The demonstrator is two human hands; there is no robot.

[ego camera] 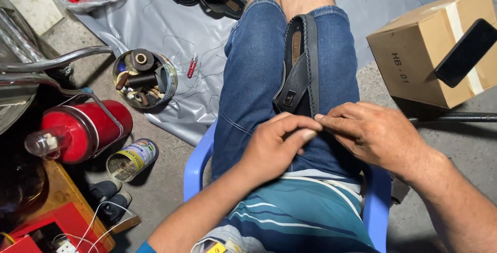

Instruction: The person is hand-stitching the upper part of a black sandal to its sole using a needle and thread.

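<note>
The sandal (299, 71) lies clamped between the person's thighs, sole edge up, black with a stitched rim and a brown insole showing; keeping it pinched firmly there should steady the work at its near end. Both hands meet at that end, the left hand (274, 147) and right hand (370, 134) with fingertips narrowed together (any thread is too fine to make out).
</note>
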